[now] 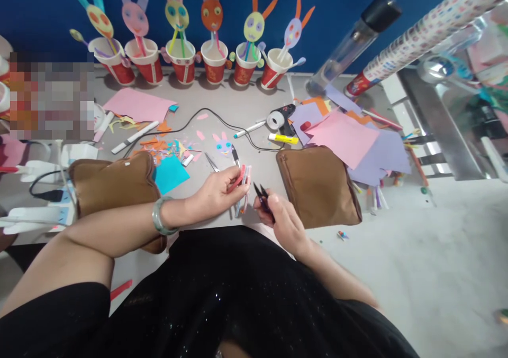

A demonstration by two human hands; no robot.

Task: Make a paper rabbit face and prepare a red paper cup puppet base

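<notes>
My left hand [216, 194] is closed around a few thin straws [248, 177], red and pale striped, held upright over the front edge of the table. To the right of them, my right hand [286, 221] grips small black scissors [261, 193], their two points slightly apart and clear of the straws. Just beyond my left hand lie a pen [235, 155] and a silver metal blade [211, 162], its other end hidden by the hand. Pink and blue paper rabbit-face pieces [223, 145] rest behind the pen.
Several red paper cups [214, 64] with paper rabbits line the back wall. Brown cushions [319, 186] flank my hands. Coloured paper sheets [345, 133] and a black glue gun [288, 117] lie at right; its cable [204, 109] crosses the table. Paper scraps [162, 144] are scattered left.
</notes>
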